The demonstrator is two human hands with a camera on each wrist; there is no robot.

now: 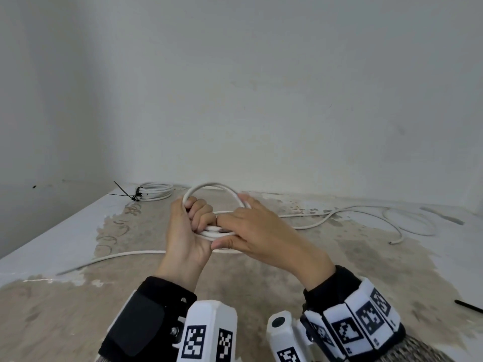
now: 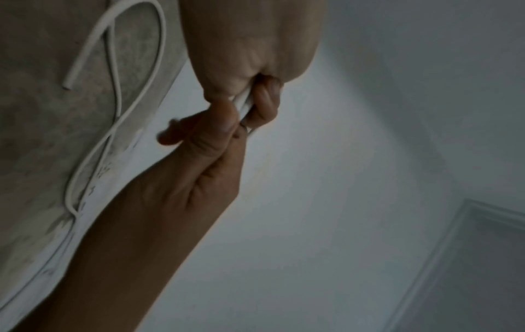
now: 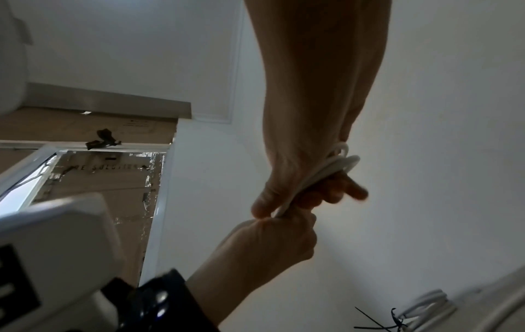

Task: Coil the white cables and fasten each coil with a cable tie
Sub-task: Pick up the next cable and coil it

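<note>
I hold a partly wound white cable coil upright above the table. My left hand grips its lower left side, fingers curled round the bundled strands. My right hand pinches the same bundle from the right, thumb underneath and fingers over the loop. The left wrist view shows the strands squeezed between both hands. In the right wrist view the coil bulges out of my right hand. The cable's uncoiled length trails right across the table. A short tail runs left.
A finished coil tied with a black cable tie lies at the back left; it also shows in the right wrist view. A loose black cable tie lies at the right edge. The worn table stands against a white wall.
</note>
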